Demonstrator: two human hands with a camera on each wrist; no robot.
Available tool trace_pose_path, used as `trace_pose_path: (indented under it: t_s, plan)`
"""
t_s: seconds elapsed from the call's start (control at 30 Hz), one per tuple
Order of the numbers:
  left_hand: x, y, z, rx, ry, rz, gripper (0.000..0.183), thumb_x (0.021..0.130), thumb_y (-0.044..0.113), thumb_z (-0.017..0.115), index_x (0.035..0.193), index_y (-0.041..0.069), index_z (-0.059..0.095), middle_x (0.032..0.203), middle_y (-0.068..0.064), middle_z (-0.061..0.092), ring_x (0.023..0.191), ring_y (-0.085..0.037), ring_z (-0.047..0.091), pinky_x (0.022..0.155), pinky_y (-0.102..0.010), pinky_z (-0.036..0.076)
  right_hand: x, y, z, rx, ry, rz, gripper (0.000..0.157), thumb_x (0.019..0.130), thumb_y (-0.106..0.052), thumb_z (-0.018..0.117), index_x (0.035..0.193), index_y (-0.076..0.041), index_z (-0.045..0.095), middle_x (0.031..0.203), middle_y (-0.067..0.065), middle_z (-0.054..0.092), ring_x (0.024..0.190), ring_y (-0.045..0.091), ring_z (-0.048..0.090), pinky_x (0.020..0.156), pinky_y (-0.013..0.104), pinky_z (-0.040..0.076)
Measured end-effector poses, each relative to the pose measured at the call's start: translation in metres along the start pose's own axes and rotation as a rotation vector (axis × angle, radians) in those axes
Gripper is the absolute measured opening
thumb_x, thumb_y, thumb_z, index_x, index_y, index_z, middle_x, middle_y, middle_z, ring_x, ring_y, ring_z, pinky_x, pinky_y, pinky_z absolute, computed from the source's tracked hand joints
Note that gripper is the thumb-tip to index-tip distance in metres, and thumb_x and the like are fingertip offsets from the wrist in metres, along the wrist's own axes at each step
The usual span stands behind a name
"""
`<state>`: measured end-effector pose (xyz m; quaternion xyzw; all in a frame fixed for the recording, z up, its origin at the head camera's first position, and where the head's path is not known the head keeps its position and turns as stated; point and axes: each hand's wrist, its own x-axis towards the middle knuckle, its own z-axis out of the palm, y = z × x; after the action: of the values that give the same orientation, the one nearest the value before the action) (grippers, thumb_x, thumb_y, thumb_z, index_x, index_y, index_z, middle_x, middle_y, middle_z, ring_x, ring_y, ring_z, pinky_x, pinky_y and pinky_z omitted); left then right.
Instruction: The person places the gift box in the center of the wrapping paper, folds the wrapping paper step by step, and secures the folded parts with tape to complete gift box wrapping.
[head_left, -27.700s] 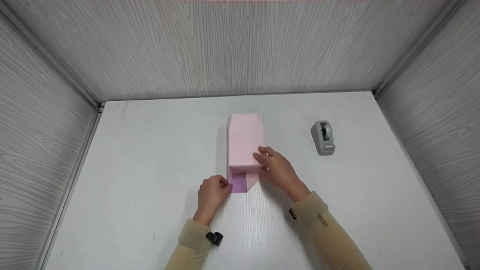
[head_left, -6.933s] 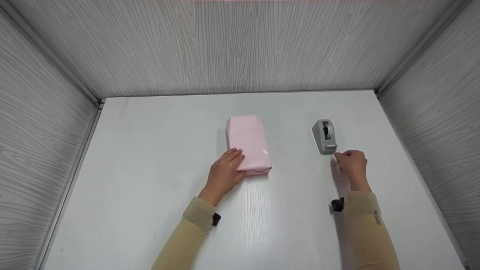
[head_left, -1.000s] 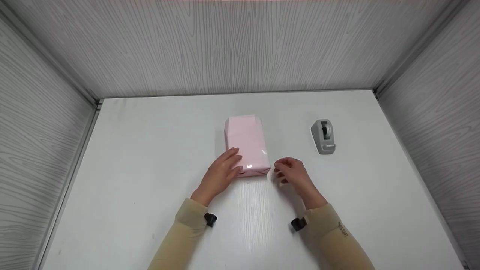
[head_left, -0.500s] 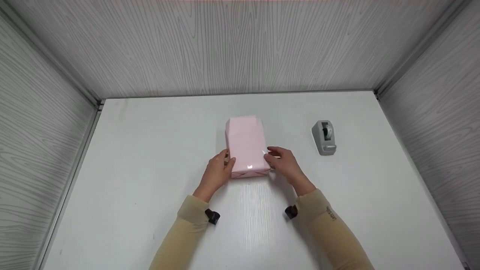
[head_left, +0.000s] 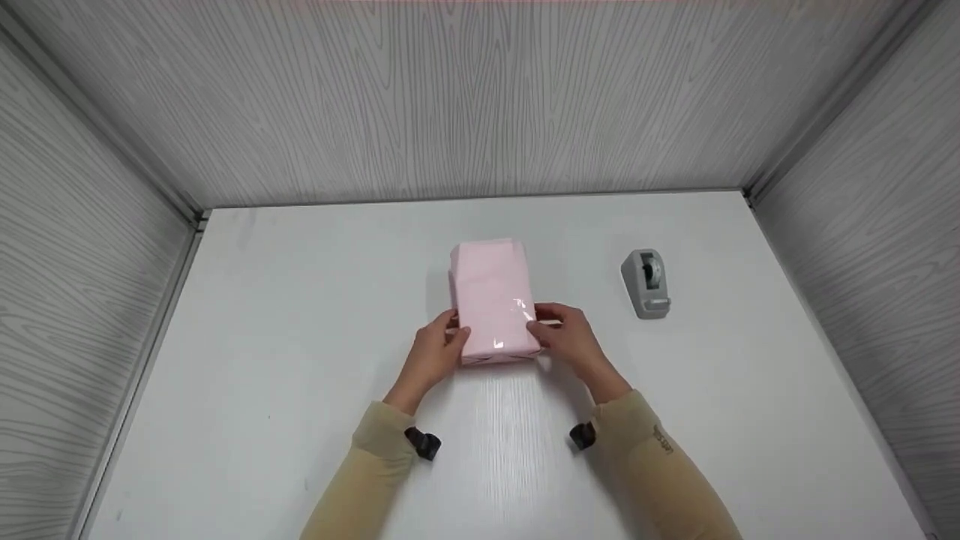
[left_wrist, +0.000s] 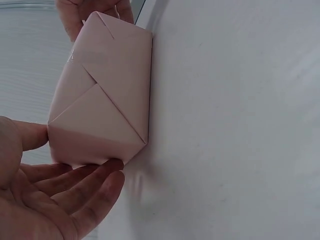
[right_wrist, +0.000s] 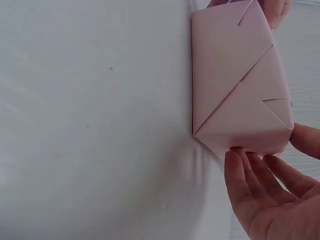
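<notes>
A box wrapped in pink paper (head_left: 491, 289) lies lengthwise near the middle of the white table. Shiny bits of clear tape (head_left: 498, 343) show on top by its near end. Folded triangular flaps (left_wrist: 100, 107) cover that end in the left wrist view. My left hand (head_left: 431, 352) holds the near left side, thumb at the top edge and fingers along the side. On the opposite side my right hand (head_left: 574, 341) grips the box the same way, as the right wrist view shows with its fingers (right_wrist: 250, 175) against the paper. The underside is hidden.
A grey tape dispenser (head_left: 646, 285) stands to the right of the box, beyond my right hand. Grey wood-grain panels (head_left: 480, 97) close off the back and both sides of the white table (head_left: 300, 300).
Earlier the near end gaped, purple inside; now it is folded flat. My right hand was at the tape dispenser and came back. My left hand slid off the top; both hands now hold the sides.
</notes>
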<state>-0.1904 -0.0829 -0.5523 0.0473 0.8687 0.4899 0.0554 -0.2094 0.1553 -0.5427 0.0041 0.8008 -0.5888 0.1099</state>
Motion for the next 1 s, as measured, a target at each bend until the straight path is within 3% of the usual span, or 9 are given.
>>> trace_pose_path:
  t_s: [0.37, 0.53, 0.73, 0.87, 1.0]
  plan:
    - [-0.008, 0.005, -0.003, -0.103, 0.025, 0.054, 0.069, 0.095, 0.013, 0.062, 0.153, 0.003, 0.027, 0.130, -0.018, 0.055, 0.111, -0.028, 0.062, 0.091, -0.039, 0.052, -0.014, 0.000, 0.001, 0.070, 0.076, -0.074, 0.056, 0.086, -0.003, 0.071, 0.137, -0.005, 0.049, 0.122, 0.014, 0.059, 0.109, 0.029, 0.062, 0.082, 0.036, 0.055]
    - [-0.011, 0.007, -0.002, -0.121, 0.048, 0.107, 0.067, 0.091, 0.009, 0.067, 0.149, 0.002, 0.034, 0.125, -0.015, 0.057, 0.107, -0.026, 0.062, 0.087, -0.035, 0.053, -0.021, 0.003, 0.002, 0.056, 0.100, -0.142, 0.060, 0.085, 0.002, 0.069, 0.140, -0.007, 0.047, 0.123, 0.013, 0.058, 0.114, 0.029, 0.060, 0.092, 0.039, 0.051]
    - [-0.015, 0.007, -0.001, -0.127, 0.107, 0.190, 0.056, 0.092, 0.013, 0.068, 0.141, -0.002, 0.044, 0.119, -0.015, 0.061, 0.104, -0.026, 0.063, 0.081, -0.033, 0.055, -0.032, 0.011, 0.009, 0.037, 0.125, -0.232, 0.063, 0.084, 0.012, 0.064, 0.139, -0.007, 0.042, 0.123, 0.014, 0.054, 0.116, 0.030, 0.058, 0.089, 0.039, 0.053]
    - [-0.020, 0.007, -0.002, -0.111, 0.125, 0.205, 0.053, 0.093, 0.016, 0.068, 0.138, -0.003, 0.047, 0.120, -0.015, 0.061, 0.105, -0.026, 0.064, 0.079, -0.035, 0.055, -0.040, 0.008, 0.012, 0.013, 0.138, -0.287, 0.061, 0.082, 0.017, 0.063, 0.137, 0.000, 0.042, 0.121, 0.020, 0.054, 0.115, 0.037, 0.058, 0.090, 0.049, 0.051]
    - [-0.026, 0.006, -0.002, -0.086, 0.112, 0.216, 0.052, 0.092, 0.018, 0.068, 0.137, -0.002, 0.049, 0.121, -0.013, 0.060, 0.106, -0.025, 0.062, 0.080, -0.039, 0.054, -0.055, -0.009, 0.011, -0.023, 0.147, -0.329, 0.055, 0.081, 0.016, 0.066, 0.132, 0.008, 0.045, 0.117, 0.026, 0.055, 0.112, 0.045, 0.058, 0.092, 0.059, 0.047]
